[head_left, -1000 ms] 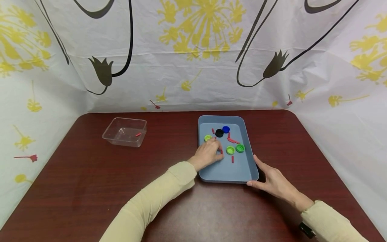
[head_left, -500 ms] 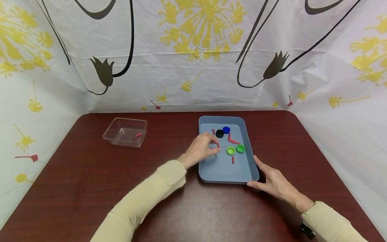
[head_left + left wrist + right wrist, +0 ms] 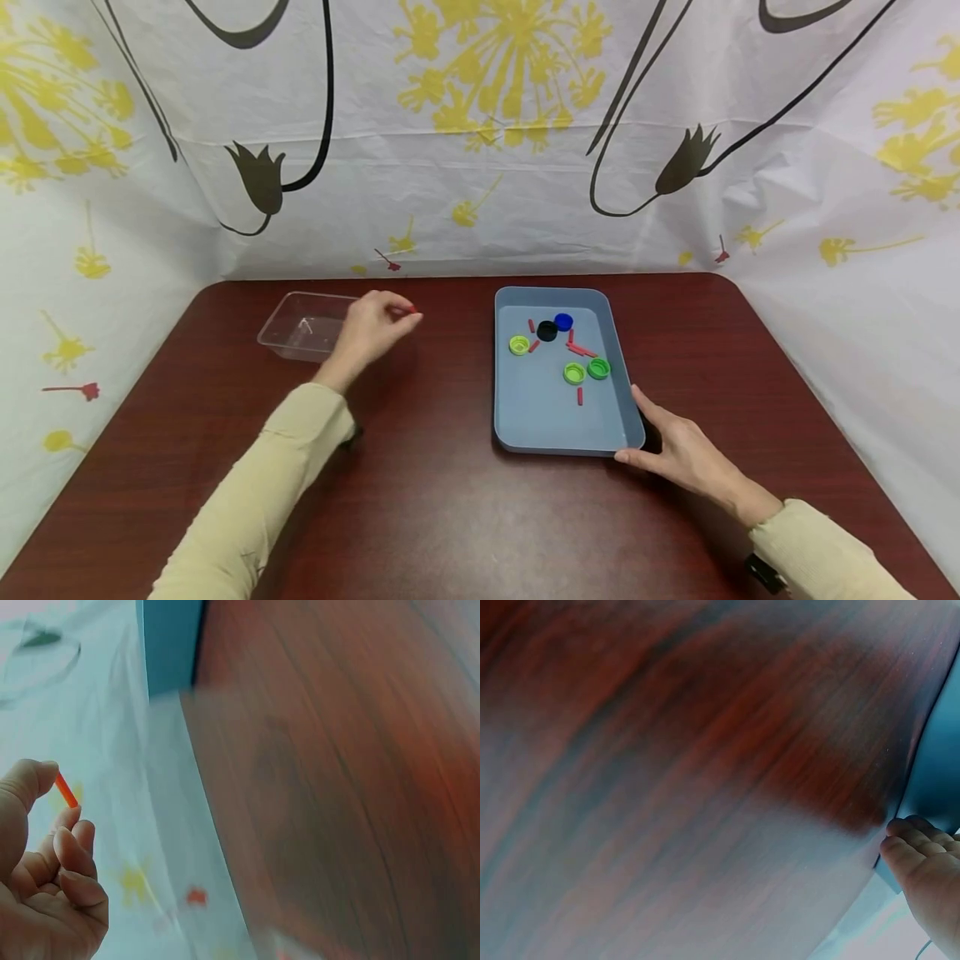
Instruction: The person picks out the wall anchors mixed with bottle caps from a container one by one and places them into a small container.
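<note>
My left hand (image 3: 371, 331) is up in front of the clear plastic container (image 3: 288, 332), at its right end. Thumb and a fingertip pinch a small red stick (image 3: 67, 790) by its ends; the other fingers are curled in the left wrist view. To the right lies the blue-grey tray (image 3: 532, 421), bearing several loose red sticks (image 3: 580, 397) and bottle caps: black (image 3: 547, 331), blue (image 3: 563, 322), yellow-green (image 3: 519, 345), light green (image 3: 573, 373) and green (image 3: 598, 368). My right hand (image 3: 686, 457) rests against the tray's near right corner, fingers fairly straight along its side, thumb at the front edge.
Both containers stand on a dark red-brown wooden table (image 3: 450, 517), with a stretch of tabletop between them. A white patterned cloth (image 3: 480, 225) hangs behind the table and along both sides.
My left hand has lifted the red stick out of the tray and carried it left to the clear container. The yellow-green cap behind it shows again. My right hand has stayed at the tray corner.
</note>
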`<state>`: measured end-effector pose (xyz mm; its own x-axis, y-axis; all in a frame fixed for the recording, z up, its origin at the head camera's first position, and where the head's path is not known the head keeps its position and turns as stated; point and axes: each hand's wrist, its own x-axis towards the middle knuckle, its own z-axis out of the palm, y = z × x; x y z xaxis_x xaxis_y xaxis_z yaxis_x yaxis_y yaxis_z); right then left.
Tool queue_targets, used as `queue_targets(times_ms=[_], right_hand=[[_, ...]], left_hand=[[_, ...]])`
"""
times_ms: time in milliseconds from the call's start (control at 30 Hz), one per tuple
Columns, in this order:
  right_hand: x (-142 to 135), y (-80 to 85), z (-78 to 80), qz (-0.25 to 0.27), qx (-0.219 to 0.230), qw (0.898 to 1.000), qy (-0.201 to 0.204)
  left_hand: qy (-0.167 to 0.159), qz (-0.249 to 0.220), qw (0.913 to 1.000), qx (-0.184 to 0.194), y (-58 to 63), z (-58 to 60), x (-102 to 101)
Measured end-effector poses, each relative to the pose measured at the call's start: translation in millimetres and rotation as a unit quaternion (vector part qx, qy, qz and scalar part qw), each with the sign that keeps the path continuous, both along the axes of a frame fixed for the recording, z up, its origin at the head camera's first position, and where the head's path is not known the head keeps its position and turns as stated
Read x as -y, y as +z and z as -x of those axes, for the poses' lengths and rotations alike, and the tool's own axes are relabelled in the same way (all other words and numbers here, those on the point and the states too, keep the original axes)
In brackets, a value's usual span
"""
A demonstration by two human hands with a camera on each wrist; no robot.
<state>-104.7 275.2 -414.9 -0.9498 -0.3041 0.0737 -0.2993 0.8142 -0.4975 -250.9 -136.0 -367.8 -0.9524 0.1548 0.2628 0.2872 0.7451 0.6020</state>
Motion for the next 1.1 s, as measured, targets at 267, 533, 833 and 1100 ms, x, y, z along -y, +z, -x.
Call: queue_targets(times_ms=[267, 533, 833, 1100], right_hand=[[-0.3, -0.7, -0.1, 0.001, -0.003, 1.000, 0.003], [-0.1, -1.2, 0.2, 0.001, -0.001, 1.000, 0.004], [0.5, 0.3, -0.3, 0.004, 0.004, 1.000, 0.000], [-0.2, 1.3, 0.2, 0.005, 0.012, 1.000, -0.001]], left_hand=[[0.087, 0.009, 0.9960, 0.016, -5.5, -1.0, 61.4], [0.133, 0.042, 0.9888, 0.053, -12.8, -5.6, 89.2], [0.129, 0.069, 0.9881, 0.048, -18.1, -9.5, 94.6], [0.128, 0.065, 0.9893, 0.023, -21.9, -9.7, 92.2]])
